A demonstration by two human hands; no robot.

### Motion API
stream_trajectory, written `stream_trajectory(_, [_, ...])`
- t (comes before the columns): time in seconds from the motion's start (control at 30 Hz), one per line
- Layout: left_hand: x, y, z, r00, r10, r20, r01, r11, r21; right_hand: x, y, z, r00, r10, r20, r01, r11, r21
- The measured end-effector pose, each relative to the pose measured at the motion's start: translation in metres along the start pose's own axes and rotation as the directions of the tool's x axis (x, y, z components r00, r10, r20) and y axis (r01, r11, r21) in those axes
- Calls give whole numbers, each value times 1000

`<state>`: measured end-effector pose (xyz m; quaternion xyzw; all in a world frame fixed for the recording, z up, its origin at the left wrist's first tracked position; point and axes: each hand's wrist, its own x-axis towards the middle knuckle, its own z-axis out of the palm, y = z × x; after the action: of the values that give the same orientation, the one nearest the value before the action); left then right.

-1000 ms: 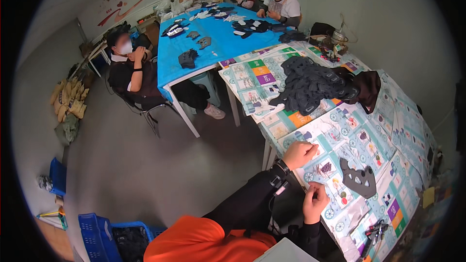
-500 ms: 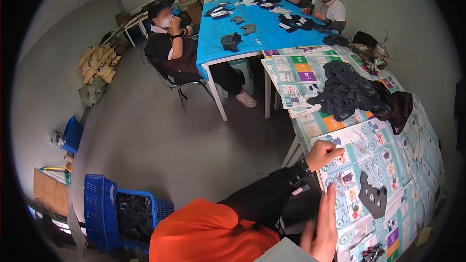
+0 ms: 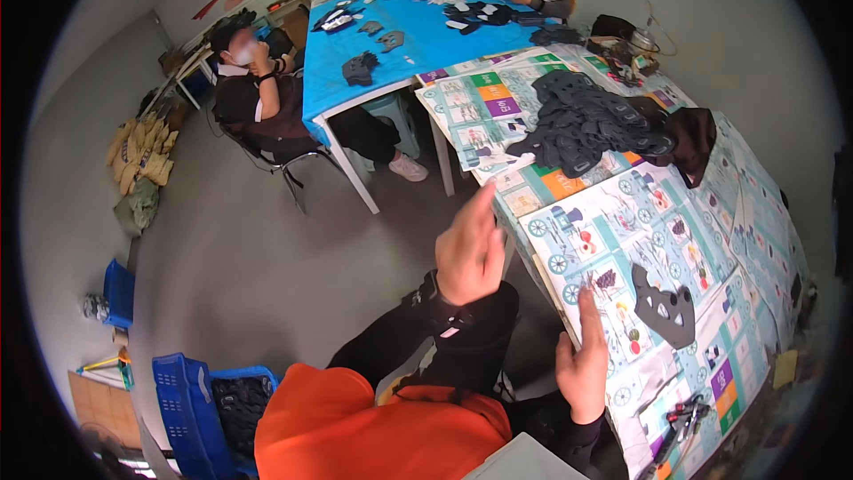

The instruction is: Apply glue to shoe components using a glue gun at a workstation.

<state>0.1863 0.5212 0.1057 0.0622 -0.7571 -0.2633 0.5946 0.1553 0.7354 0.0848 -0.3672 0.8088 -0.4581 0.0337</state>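
Note:
My left hand (image 3: 471,256) is raised beside the table's left edge, fingers stretched out and holding nothing. Lower down, my right hand (image 3: 585,375) is upright over the edge of the patterned table cover (image 3: 582,233), its fingers straight and its palm bare. A flat dark grey piece with cut-out holes (image 3: 675,331) lies on the cover, just right of my right hand and touched by neither hand. Farther up the table is a heap of similar dark grey pieces (image 3: 577,129).
Black-and-red hand tools (image 3: 682,422) lie at the near table end. A dark cloth (image 3: 693,142) sits by the heap. Beyond stands a blue-covered table (image 3: 426,44) with more pieces and several seated people. A blue crate (image 3: 191,418) of dark pieces stands at lower left.
My left hand has moved left off the table edge and its curled fingers have straightened. My right hand has risen slightly. The view has shifted right; the grey piece stays on the cover.

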Motion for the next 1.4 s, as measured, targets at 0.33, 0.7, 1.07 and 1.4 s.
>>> stream_trajectory(0.33, [-53,-32,96,778,-272,567,301,953,44,8,-24,11,983,-135,125,152,979,-138])
stream_trajectory(0.7, [-82,-30,147,842,-183,508,211,978,3,-31,70,20,914,213,-344,-10,863,506])
stream_trajectory(1.07, [-79,-30,139,867,-224,446,274,960,-50,-34,86,26,966,95,-239,37,868,495])
stream_trajectory(1.4, [-79,-15,91,888,-323,327,402,890,-214,-29,77,23,950,-80,-301,143,971,194])
